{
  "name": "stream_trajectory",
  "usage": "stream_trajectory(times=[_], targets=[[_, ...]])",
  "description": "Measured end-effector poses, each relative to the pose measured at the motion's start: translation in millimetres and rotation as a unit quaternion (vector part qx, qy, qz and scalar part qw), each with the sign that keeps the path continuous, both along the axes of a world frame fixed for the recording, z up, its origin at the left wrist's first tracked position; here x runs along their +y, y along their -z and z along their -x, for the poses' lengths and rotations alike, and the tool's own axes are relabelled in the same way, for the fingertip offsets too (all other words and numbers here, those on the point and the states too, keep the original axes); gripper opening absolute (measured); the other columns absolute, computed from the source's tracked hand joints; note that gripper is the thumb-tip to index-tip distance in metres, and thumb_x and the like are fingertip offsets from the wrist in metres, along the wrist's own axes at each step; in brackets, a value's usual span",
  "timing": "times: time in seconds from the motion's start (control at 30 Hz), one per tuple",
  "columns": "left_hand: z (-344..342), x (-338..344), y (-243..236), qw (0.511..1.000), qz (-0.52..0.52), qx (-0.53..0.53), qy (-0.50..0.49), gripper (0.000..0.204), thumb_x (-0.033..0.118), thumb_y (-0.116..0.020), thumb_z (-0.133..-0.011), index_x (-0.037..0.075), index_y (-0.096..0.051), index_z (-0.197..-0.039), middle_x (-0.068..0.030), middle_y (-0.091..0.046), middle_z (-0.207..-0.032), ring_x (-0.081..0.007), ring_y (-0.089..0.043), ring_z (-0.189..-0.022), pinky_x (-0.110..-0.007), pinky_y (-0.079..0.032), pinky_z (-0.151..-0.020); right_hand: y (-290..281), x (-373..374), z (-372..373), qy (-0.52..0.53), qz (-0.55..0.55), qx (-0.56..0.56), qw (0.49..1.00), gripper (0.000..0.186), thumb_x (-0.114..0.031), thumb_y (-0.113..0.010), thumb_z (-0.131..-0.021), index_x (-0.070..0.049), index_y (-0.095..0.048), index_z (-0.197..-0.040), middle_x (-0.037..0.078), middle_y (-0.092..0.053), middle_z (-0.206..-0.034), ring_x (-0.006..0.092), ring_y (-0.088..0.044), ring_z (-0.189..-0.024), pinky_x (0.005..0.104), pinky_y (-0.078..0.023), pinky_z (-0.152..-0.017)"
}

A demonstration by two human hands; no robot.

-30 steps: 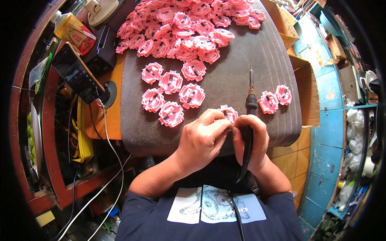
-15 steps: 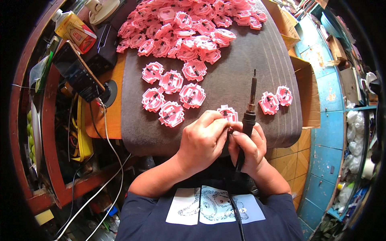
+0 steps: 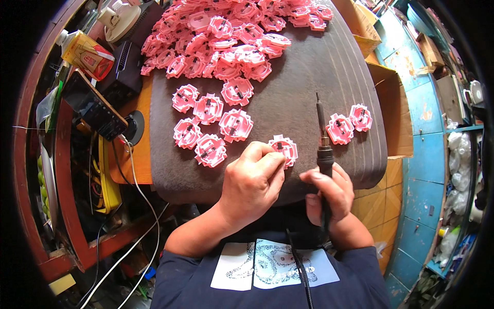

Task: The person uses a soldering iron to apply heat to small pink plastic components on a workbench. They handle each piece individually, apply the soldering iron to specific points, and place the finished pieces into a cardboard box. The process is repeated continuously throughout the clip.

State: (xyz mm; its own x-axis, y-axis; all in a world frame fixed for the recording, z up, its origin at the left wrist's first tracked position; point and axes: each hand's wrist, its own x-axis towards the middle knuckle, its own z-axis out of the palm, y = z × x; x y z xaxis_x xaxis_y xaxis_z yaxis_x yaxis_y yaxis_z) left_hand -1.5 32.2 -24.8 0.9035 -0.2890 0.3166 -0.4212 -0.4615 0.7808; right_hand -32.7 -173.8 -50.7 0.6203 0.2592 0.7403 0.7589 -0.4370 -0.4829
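Observation:
In my right hand [image 3: 334,193] is a soldering iron [image 3: 324,154], its dark tip pointing away from me above the table mat. The thumb and forefinger of that hand stand apart from each other while the handle lies against the hand. My left hand [image 3: 252,177] is closed in a pinch at the near left edge of a pink plastic part [image 3: 284,150] with small black pieces in it. What the fingertips hold is too small to make out. Several like pink parts [image 3: 210,150] lie to the left, and two more pink parts [image 3: 340,129] lie to the right.
A large heap of pink parts [image 3: 221,41] covers the far side of the dark mat [image 3: 293,82]. At left stand a phone on a holder [image 3: 95,105], a bottle [image 3: 87,54] and trailing white cables [image 3: 139,188]. Cardboard boxes [image 3: 393,110] adjoin the table's right edge.
My right hand has drawn away from the left, rightward and toward me, with the soldering iron. The left hand has shifted slightly left and stays pinched. The whole view has shifted slightly.

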Motion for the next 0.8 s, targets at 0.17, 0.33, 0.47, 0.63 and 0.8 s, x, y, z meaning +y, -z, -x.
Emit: stream_trajectory(times=[0.17,0.33,0.47,0.63,0.8], targets=[[0.9,-0.2,2.2,1.000,-0.013,0.002,-0.004,0.012,-0.001,-0.078,-0.088,0.002,-0.074,-0.099,-0.0114,-0.067,-0.097,-0.0205,-0.069,-0.071,-0.033,-0.056,-0.063,7.3,-13.9,16.6,0.028,-0.083,0.014,0.996,0.075,-0.056,-0.068,-0.100,0.005,-0.054,-0.142,0.019,-0.068,-0.101,0.0318,-0.067,-0.076,0.0438,-0.056,-0.067],[0.0,-0.3,4.0,1.000,-0.017,-0.014,-0.004,0.012,-0.003,-0.078,-0.089,0.000,-0.075,-0.100,-0.0103,-0.067,-0.096,-0.0147,-0.066,-0.066,-0.029,-0.053,-0.059,-22.6,-29.6,26.8,-0.013,-0.024,0.040,0.999,0.054,-0.044,-0.073,-0.099,0.004,-0.066,-0.124,0.016,-0.065,-0.095,0.0279,-0.062,-0.073,0.0393,-0.052,-0.062],[0.2,-0.5,3.8,1.000,-0.021,-0.012,-0.007,0.011,-0.003,-0.078,-0.089,0.001,-0.075,-0.099,-0.0101,-0.067,-0.095,-0.0149,-0.066,-0.066,-0.029,-0.053,-0.060,-30.1,-28.3,34.7,-0.014,0.006,0.048,0.999,0.031,-0.015,-0.079,-0.088,0.001,-0.071,-0.113,0.010,-0.065,-0.085,0.0246,-0.060,-0.065,0.0360,-0.050,-0.057],[-0.4,-2.2,2.0,1.000,-0.020,-0.007,-0.010,0.011,-0.003,-0.078,-0.088,0.001,-0.075,-0.098,-0.0100,-0.066,-0.095,-0.0154,-0.066,-0.067,-0.029,-0.053,-0.060,-31.6,-26.0,34.5,-0.024,0.015,0.054,0.998,0.030,-0.010,-0.076,-0.084,0.001,-0.071,-0.111,0.009,-0.064,-0.080,0.0239,-0.058,-0.063,0.0356,-0.049,-0.055],[-0.5,-1.9,2.6,1.000,-0.025,-0.014,-0.010,0.011,-0.003,-0.078,-0.088,0.001,-0.075,-0.098,-0.0102,-0.066,-0.094,-0.0164,-0.067,-0.067,-0.030,-0.054,-0.060,-29.7,-24.1,33.6,-0.021,0.014,0.046,0.999,0.031,-0.008,-0.075,-0.081,0.001,-0.071,-0.111,0.009,-0.063,-0.079,0.0234,-0.057,-0.061,0.0354,-0.048,-0.054]])
